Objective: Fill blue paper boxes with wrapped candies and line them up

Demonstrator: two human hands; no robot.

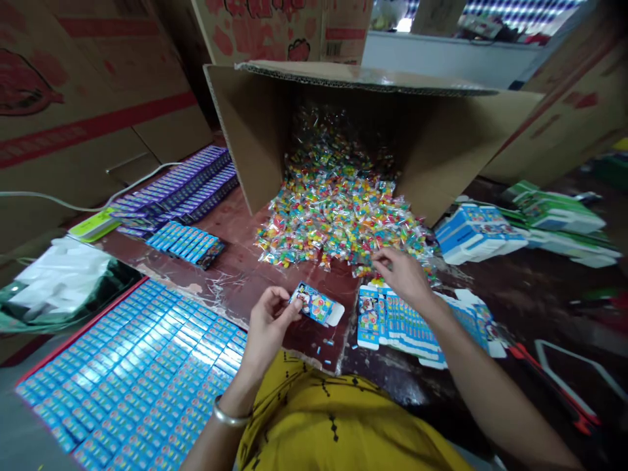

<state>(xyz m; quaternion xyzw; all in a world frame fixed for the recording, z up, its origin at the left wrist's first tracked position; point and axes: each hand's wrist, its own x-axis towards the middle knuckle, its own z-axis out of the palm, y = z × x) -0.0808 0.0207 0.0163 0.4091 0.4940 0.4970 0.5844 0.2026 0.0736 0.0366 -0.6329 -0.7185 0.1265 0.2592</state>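
Brown cardboard walled in the heap at the centre: a large carton (pixel 441 150) was turned with its mouth toward the person, and small clear packets of many-coloured sweets (pixel 338 216) were banked up inside it and spread out through the opening onto the dark red table (pixel 238 226). Just in front of this heap, a small blue box (pixel 316 306) was held over the table by the left hand (pixel 272 320), its left end pinched between thumb and fingers; at its right end a white flap stood out, and its inside could not be seen. The right hand (pixel 403 275) was placed at the near edge of the packets, thumb and fingertips drawn close together; whether a packet was gripped between them could not be told. Beneath the right forearm, blue sleeves with white flaps (pixel 402 324) were laid in an overlapping row. To the left, a red-edged tray (pixel 81 332) was filled with tight rows of little blue packs (pixel 147 379). Behind it, a dark green container (pixel 123 281) was loaded with white pieces (pixel 59 275). Farther back, purple boxes (pixel 181 186) were ranged in long rows. On the right, stacked blue cartons (pixel 473 232) were set beside green cartons (pixel 554 209).
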